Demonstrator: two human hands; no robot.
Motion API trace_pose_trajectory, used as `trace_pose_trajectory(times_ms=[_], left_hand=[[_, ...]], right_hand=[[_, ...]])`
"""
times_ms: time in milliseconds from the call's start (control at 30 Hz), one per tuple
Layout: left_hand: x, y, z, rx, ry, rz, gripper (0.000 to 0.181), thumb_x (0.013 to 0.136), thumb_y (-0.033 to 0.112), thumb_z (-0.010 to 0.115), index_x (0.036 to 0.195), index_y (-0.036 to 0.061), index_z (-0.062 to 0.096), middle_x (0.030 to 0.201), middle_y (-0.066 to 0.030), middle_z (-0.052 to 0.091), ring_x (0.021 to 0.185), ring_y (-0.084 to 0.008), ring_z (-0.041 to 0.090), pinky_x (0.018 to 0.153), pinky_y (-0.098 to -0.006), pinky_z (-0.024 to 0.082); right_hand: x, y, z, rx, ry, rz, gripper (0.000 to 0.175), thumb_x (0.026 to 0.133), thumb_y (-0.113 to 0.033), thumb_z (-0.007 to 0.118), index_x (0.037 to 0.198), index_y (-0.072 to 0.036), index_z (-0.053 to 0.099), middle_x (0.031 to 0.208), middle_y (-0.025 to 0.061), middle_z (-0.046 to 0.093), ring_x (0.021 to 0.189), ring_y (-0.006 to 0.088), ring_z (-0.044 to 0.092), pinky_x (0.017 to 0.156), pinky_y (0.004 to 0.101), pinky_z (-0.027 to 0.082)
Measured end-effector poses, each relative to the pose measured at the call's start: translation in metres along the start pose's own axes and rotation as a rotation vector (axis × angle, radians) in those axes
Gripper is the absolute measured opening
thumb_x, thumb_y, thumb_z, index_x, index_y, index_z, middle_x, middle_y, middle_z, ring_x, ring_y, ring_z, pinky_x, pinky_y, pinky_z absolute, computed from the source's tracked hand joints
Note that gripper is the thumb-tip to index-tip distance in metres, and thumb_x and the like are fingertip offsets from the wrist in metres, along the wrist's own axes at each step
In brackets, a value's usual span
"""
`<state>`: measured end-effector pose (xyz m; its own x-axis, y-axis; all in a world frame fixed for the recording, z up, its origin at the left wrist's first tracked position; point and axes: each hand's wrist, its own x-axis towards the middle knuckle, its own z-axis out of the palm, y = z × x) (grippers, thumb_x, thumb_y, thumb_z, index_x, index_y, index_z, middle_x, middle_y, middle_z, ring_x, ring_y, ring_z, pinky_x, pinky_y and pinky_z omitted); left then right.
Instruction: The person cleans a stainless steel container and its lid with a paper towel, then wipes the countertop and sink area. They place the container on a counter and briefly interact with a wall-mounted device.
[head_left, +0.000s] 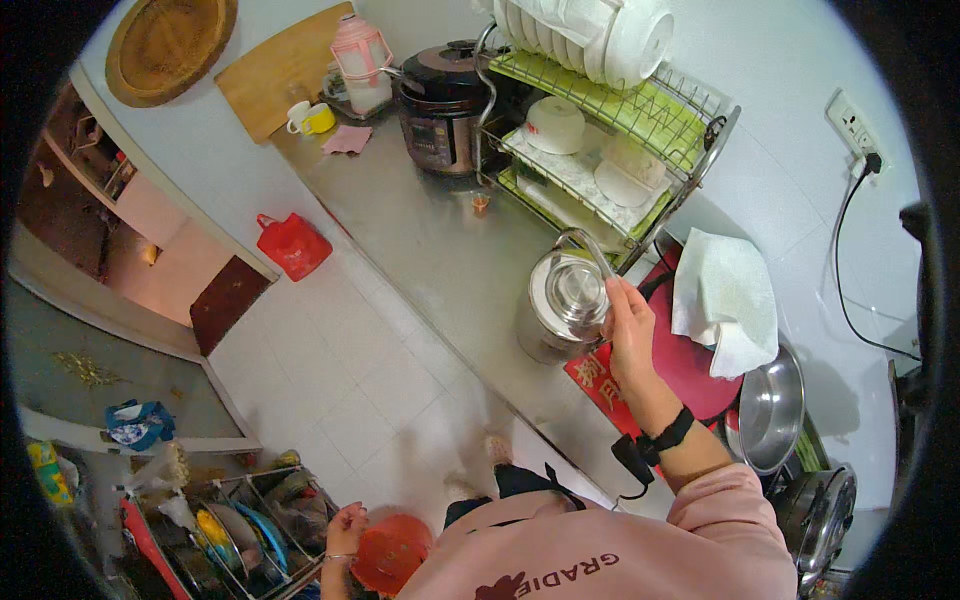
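Note:
My right hand (630, 322) grips one side of the raised bail handle of a lidded stainless steel pot (562, 307). The pot is at the steel countertop (405, 217), in front of the dish rack; whether its base touches the counter is hard to tell. Its round stepped lid is on. Down at the lower left, my left hand (346, 529) hangs with loosely curled fingers beside a red plastic bucket or stool (394, 551). Nothing shows in that hand, and its palm side is mostly hidden.
A wire dish rack (600, 202) with plates and bowls stands behind the pot, beside an electric pressure cooker (439, 112). A white cloth (727, 300), a steel basin (772, 412) and a red sheet (596, 379) lie rightward. A storage rack (225, 525) stands lower left.

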<state>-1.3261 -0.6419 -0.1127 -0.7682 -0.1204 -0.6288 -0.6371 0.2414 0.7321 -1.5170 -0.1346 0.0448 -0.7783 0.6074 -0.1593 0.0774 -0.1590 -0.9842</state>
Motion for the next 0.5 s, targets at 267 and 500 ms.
trace_pose_trajectory(times_ms=[267,500], left_hand=[[-0.001,-0.01,-0.03,0.004,0.057,0.049,0.038,0.088,0.03,0.064,0.114,0.0023,0.06,0.09,-0.0045,0.065,0.078,-0.0128,0.061,0.073,-0.0292,0.05],[-0.001,-0.054,-0.052,0.104,0.042,0.049,0.042,0.087,0.033,0.065,0.115,0.0027,0.06,0.093,-0.0054,0.065,0.079,-0.0131,0.06,0.073,-0.0311,0.049]], right_hand=[[-0.004,-0.01,0.013,0.007,-0.033,-0.028,0.033,0.089,-0.029,0.063,0.107,-0.001,0.064,0.067,-0.0086,0.049,0.054,0.0009,0.035,0.047,0.02,0.023],[-0.018,0.004,-0.003,-0.047,0.072,-0.056,0.031,0.09,-0.03,0.062,0.104,-0.002,0.065,0.063,-0.0083,0.048,0.051,0.002,0.036,0.046,0.0198,0.026]])
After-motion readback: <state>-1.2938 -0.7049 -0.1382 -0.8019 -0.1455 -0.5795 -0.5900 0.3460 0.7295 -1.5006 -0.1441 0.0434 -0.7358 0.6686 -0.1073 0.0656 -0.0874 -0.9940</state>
